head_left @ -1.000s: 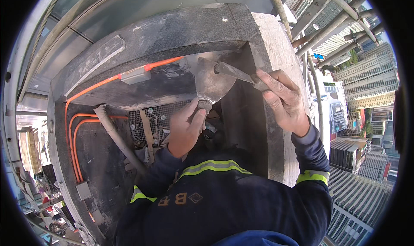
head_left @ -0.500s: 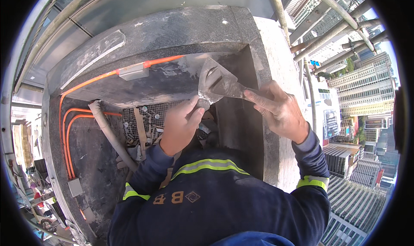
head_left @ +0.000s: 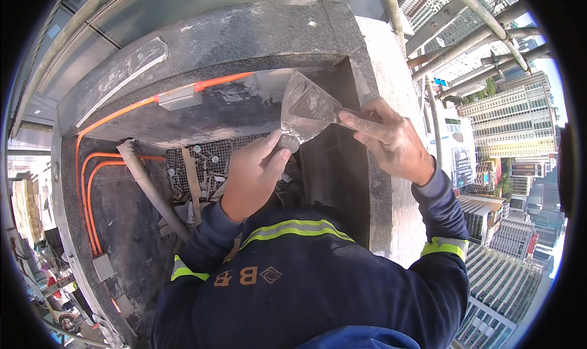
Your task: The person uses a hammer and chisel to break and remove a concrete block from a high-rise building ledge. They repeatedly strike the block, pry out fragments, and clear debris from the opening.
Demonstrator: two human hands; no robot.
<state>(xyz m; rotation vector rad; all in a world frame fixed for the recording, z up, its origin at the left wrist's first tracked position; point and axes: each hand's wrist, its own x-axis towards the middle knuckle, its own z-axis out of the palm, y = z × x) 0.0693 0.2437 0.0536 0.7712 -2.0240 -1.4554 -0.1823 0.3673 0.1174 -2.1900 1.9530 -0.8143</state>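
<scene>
My right hand (head_left: 394,142) is closed round the handle of a putty knife (head_left: 309,103), fingers pointing left along it. Its wide, flared metal blade is smeared with grey material, and a darker patch covers part of the face. My left hand (head_left: 252,176) pinches a small grey rounded piece (head_left: 288,143) between thumb and finger, against the blade's lower left corner. Whether this piece is a lump or the end of another tool, I cannot tell. Both hands are held over a dark, concrete-walled recess (head_left: 333,184).
Orange conduit (head_left: 125,109) runs along the recess walls through a grey junction box (head_left: 180,97). A grey pipe (head_left: 150,184) leans inside beside black mesh (head_left: 180,168) and rubble. A stone-like ledge (head_left: 257,34) borders the far side. Scaffold poles (head_left: 474,46) cross the upper right, with buildings far below.
The putty knife's blade has turned, so its face shows more fully. My right hand has shifted slightly up and left; my left hand still pinches the grey piece. The view has shifted a little.
</scene>
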